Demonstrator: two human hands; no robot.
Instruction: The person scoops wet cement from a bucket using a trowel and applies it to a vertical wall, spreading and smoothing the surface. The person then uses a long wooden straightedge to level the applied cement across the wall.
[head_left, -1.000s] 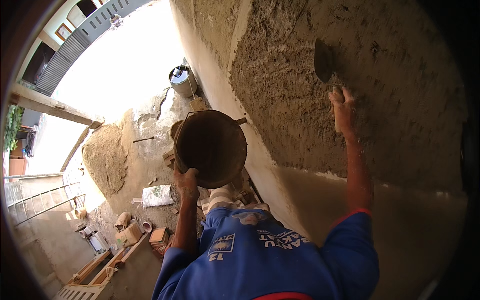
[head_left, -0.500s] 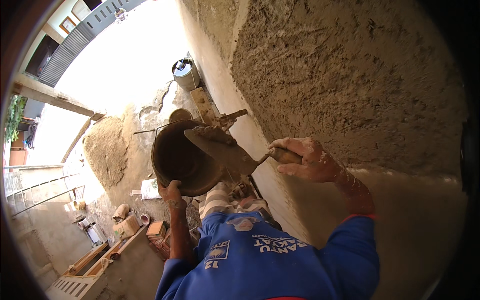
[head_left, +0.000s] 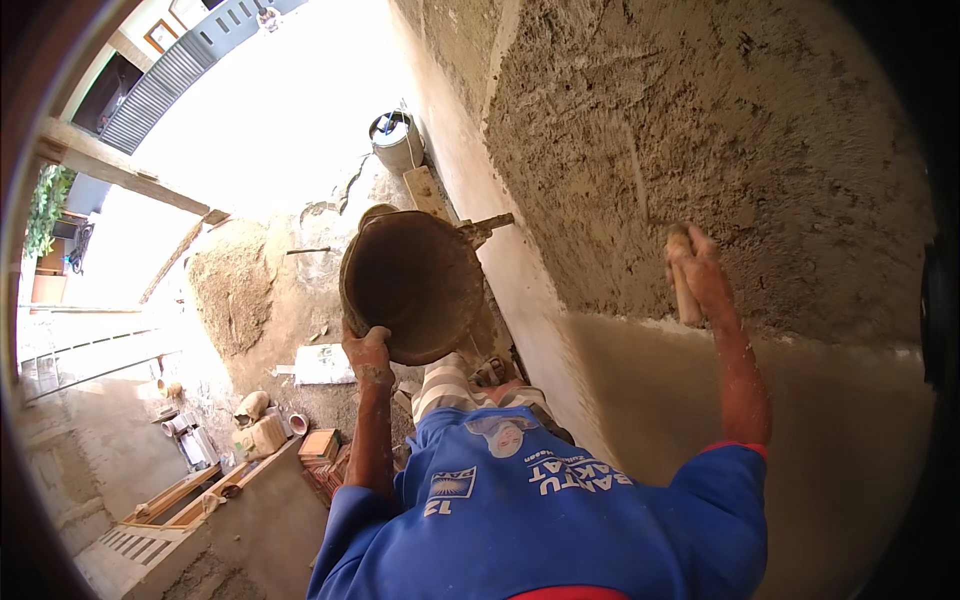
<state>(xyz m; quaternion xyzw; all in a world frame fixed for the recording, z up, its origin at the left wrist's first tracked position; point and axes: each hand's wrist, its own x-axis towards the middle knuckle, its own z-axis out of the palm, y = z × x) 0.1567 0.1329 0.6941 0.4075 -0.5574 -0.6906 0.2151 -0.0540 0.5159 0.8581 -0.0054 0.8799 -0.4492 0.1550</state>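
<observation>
My left hand [head_left: 368, 356] grips the near rim of a dark round bucket [head_left: 352, 290], tilted so its mouth faces me; its inside is dark, and I cannot make out how much is in it. Out to the right, my right hand [head_left: 706, 278] is closed round the wooden handle of a trowel [head_left: 685, 290]. The trowel's blade hardly shows, seen nearly edge-on against the rough mortar-covered wall [head_left: 610, 140]. Pale mortar smears mark my hand and forearm.
A wooden plank [head_left: 425, 190] and a lidded drum [head_left: 396, 140] stand along the wall's foot. To the left are a sand heap [head_left: 230, 285], a tan jerrycan [head_left: 262, 437] and stacked tiles [head_left: 318, 447]. Smoother plaster [head_left: 740, 400] covers the lower wall.
My right hand has swung right and up from above the bucket, taking the trowel to the wall. The mortar-laden blade no longer shows over the bucket, which my left hand still holds.
</observation>
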